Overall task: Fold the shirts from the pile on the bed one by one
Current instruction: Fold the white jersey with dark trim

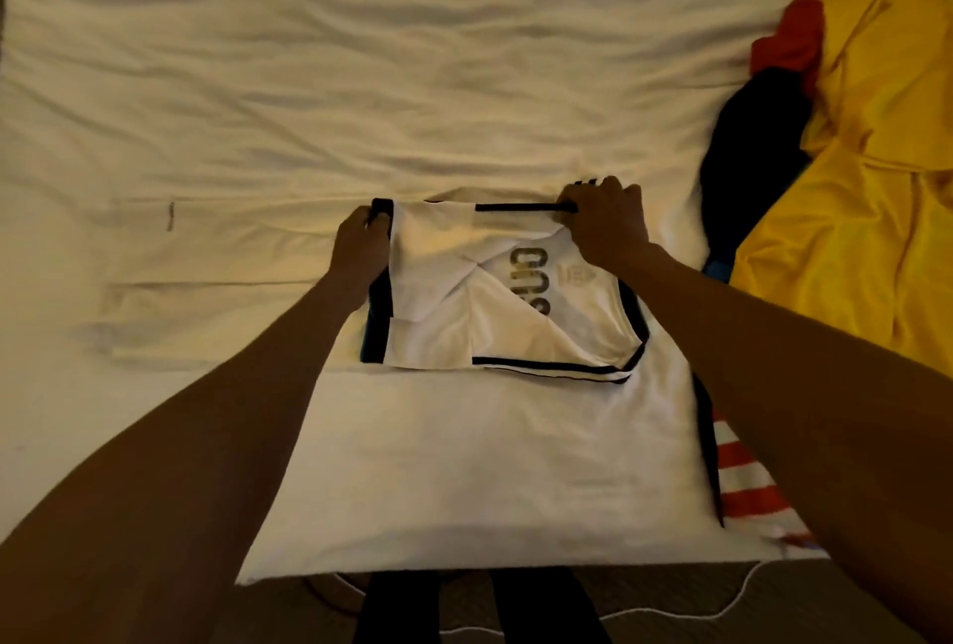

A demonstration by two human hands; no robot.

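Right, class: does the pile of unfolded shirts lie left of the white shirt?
No, the pile, yellow on top, lies to the right of the white shirt.

The left arm (206,411) and right arm (773,360) stretch forward, bare. The left hand (361,244) curls its fingers round the far edge of the white shirt (438,251). Opposite it, the right hand (603,226), knuckles up, grips the same edge.

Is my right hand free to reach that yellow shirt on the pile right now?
Probably not yet: the right hand grips the white shirt at its far edge. Nothing lies between it and the yellow shirt, so letting go would free the way.
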